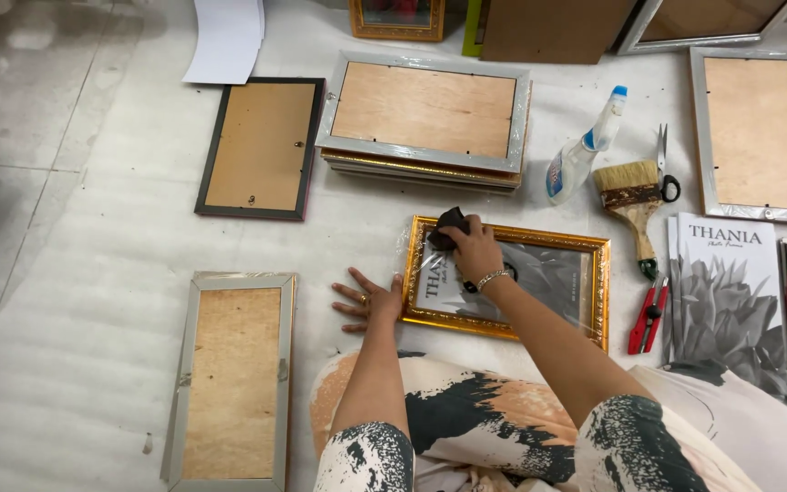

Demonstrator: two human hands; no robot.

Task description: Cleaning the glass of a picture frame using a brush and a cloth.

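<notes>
A gold picture frame (548,240) with a grey print under its glass lies face up on the white floor in front of my knees. My right hand (474,248) presses a small dark cloth (445,227) onto the frame's upper left corner. Beside the frame's left edge, my left hand (371,300) rests flat on the floor with fingers spread, touching the frame's side. A bracelet circles my right wrist.
A stack of frames (425,114) lies face down behind. A dark frame (260,148), a silver frame (231,378) and another silver one (756,135) lie backs up. A spray bottle (581,151), scissors (663,164), brush (633,202), red cutter (649,315) and prints (723,301) sit right.
</notes>
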